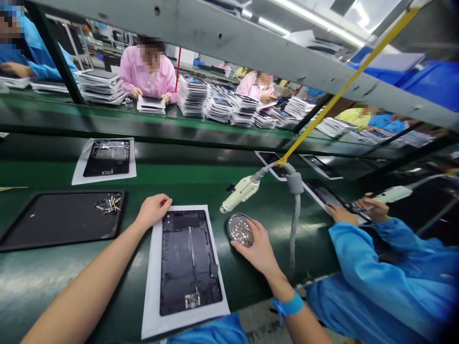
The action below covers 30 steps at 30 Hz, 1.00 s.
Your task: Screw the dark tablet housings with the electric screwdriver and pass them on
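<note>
Electronics assembly plant, production line. A long green conveyor bench (pixel 46 282) runs across the near side, carrying dark tablet back housings (pixel 188 262) on white sheets, with a round screw tray (pixel 240 230) and a suspended electric screwdriver (pixel 239 193) beside them. A co-worker in a blue smock (pixel 380 272) sits at near right; workers in pink smocks (pixel 147 67) sit along the far bench among tall stacks of panels (pixel 192 96), under a grey overhead shelf (pixel 215 48) and fluorescent tube lights (pixel 272 24).

An electric screwdriver (pixel 239 193) hangs from a grey cable (pixel 294 229), before stacked tablets (pixel 192 97) on the far bench (pixel 107 119).
</note>
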Each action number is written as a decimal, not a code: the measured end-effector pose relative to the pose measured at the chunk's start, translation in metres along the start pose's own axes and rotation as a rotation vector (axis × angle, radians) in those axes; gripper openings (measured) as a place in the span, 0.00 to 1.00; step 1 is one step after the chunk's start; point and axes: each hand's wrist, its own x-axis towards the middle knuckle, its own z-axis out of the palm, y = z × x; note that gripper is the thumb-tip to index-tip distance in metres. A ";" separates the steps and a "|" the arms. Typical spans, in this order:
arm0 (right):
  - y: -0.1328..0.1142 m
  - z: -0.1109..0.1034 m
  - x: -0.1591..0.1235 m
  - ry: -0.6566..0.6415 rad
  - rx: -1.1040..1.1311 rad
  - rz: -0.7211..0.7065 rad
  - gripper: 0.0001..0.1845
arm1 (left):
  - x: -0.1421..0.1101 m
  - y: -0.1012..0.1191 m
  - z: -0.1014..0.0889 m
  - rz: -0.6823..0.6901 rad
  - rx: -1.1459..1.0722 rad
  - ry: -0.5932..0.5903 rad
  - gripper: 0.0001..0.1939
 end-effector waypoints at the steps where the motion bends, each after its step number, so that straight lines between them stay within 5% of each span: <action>1: 0.000 0.001 0.000 0.027 -0.008 0.019 0.43 | 0.000 0.000 0.000 0.000 -0.008 0.003 0.16; 7: -0.001 0.007 0.006 0.009 0.019 -0.084 0.44 | 0.001 -0.001 0.002 0.001 0.032 -0.017 0.15; 11: 0.002 0.007 0.010 0.033 0.026 0.001 0.44 | 0.000 0.000 0.002 0.010 0.007 0.005 0.15; 19: 0.007 -0.007 0.019 -0.236 0.130 -0.162 0.53 | 0.001 0.001 0.003 -0.001 0.027 -0.012 0.15; 25: 0.013 0.002 0.033 0.000 0.051 -0.008 0.42 | 0.001 -0.001 0.003 -0.005 0.022 -0.011 0.14; 30: 0.030 0.014 0.028 0.054 0.051 -0.144 0.41 | -0.004 0.006 0.004 -0.030 0.064 -0.008 0.13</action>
